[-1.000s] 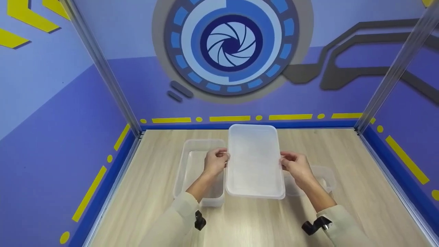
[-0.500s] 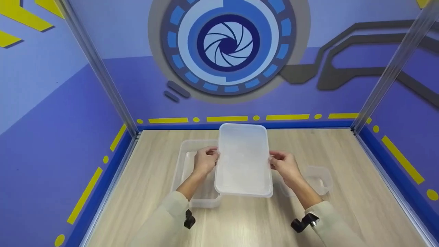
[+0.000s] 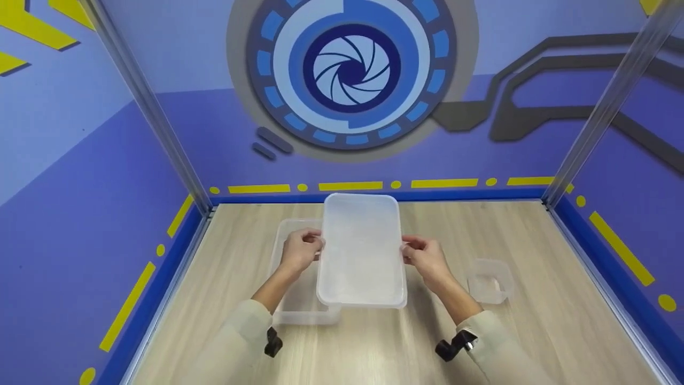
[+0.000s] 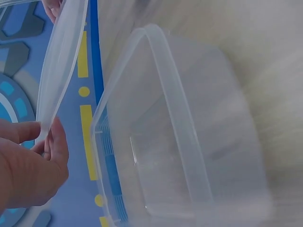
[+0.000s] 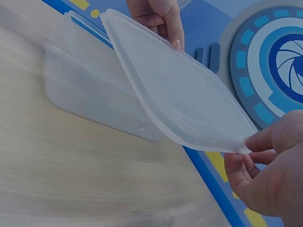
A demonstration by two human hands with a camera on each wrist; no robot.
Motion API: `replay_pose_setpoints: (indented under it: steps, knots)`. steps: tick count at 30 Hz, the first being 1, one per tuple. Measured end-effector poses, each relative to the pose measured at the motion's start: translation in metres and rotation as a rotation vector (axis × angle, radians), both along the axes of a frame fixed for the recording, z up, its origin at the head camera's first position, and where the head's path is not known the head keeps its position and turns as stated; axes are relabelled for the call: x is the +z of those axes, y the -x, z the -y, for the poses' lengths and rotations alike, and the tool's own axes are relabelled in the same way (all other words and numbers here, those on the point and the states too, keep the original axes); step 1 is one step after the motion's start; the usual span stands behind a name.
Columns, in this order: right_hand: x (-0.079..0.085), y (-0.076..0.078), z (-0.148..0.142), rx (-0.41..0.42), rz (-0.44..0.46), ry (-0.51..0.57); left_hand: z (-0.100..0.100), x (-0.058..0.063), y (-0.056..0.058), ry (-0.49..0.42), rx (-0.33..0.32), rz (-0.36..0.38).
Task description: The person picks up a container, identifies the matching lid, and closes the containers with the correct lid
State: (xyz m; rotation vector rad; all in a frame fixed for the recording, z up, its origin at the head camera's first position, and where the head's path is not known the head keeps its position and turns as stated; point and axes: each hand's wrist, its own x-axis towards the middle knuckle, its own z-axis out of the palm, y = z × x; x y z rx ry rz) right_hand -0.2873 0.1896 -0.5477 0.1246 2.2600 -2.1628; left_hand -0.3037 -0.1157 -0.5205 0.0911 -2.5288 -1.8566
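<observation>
We see the left hand (image 3: 300,251) and the right hand (image 3: 428,261) pinching a translucent lid (image 3: 362,251) at its opposite long edges. This lid is above the wooden table (image 3: 374,350), partly hiding from us a large container (image 3: 304,318); a small container (image 3: 489,283) stands farther to the right.

Smooth plastic lid (image 3: 362,251); wood-grain tabletop (image 3: 374,347)

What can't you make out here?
Head view: right side of the large clear rectangular plastic container, mostly behind the translucent white rectangular plastic lid.
Head view: whether the small clear squarish plastic box holds anything; too small to tell.
Left wrist view: most of the right hand, cut off by the top edge.
</observation>
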Motion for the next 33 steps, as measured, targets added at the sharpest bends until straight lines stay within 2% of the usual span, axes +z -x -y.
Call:
replay_pose_setpoints:
  steps: [8,14,33]
  knots:
    - [-0.001,-0.001,0.021,0.025,0.018,0.043,0.022,0.0,-0.004,0.04,0.008,0.0]
    - [-0.003,0.001,0.036,0.035,-0.005,0.065,0.037,-0.002,-0.004,0.085,0.015,-0.004]
    - [-0.001,0.006,0.061,0.077,-0.027,0.099,0.067,0.006,-0.011,0.082,0.017,-0.007]
